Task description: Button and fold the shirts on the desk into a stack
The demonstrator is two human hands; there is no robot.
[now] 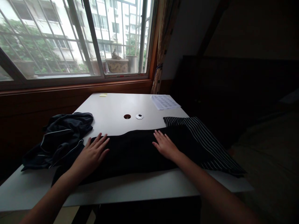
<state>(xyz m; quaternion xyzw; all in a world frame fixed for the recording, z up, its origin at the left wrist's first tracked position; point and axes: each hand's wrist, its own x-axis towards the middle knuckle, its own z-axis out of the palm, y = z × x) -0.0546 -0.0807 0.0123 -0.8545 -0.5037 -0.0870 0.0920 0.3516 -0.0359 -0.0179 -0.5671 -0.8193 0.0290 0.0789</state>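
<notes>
A black garment [135, 152] lies spread flat across the near half of a white table [116, 105]. My left hand [93, 152] rests palm down on its left part, fingers stretched out and apart. My right hand [164, 143] lies flat on its upper middle, fingers extended toward the far edge of the cloth. Neither hand grips anything. A black cloth with thin white stripes [205, 141] lies to the right of my right hand, partly hanging over the table's right edge.
A crumpled dark garment with white piping [62, 137] is heaped at the table's left edge. A printed sheet [164, 101] and a yellow sticky note [103, 95] lie at the far side. A round cable hole [127, 116] and its white cap [139, 116] sit mid-table. A window stands behind.
</notes>
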